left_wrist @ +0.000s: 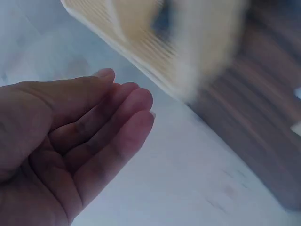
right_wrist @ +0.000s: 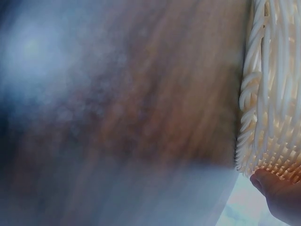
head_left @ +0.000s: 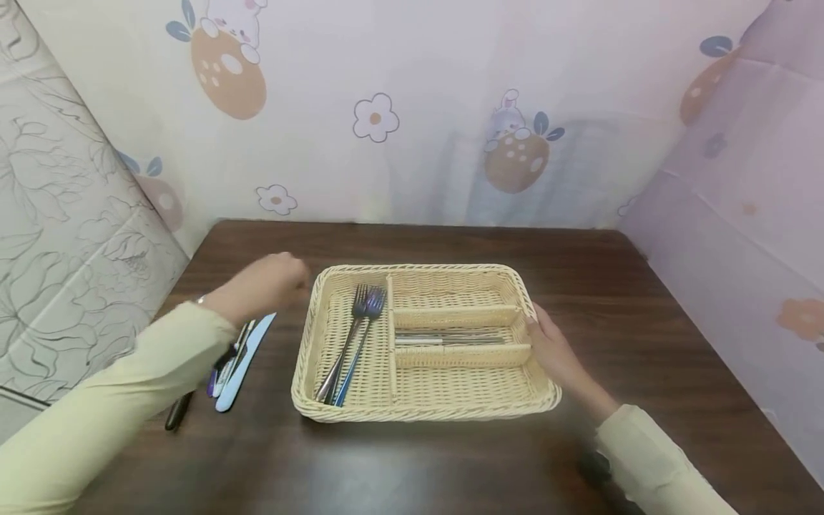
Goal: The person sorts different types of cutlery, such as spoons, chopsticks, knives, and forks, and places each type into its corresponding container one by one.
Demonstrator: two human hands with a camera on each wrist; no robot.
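A cream woven cutlery basket (head_left: 425,413) with compartments stands in the middle of the head view. Dark and bluish forks (head_left: 354,343) lie in its long left compartment, and slim metallic pieces (head_left: 444,337) of unclear kind fill the middle right one. My right hand (head_left: 556,350) grips the basket's right end; part of it also shows in the right wrist view, against the weave. Just outside the left rim, my left hand (head_left: 267,285) hovers with nothing in it. Its fingers (left_wrist: 134,134) bend loosely, thumb near the fingertips, in the left wrist view.
Left of the basket, a light-blue table knife (head_left: 244,365) and several other utensils lie on the dark wooden table (head_left: 412,468), partly hidden by the left forearm. A dark handle (head_left: 179,411) lies near them. Patterned cloth (head_left: 425,172) hangs behind and at both sides.
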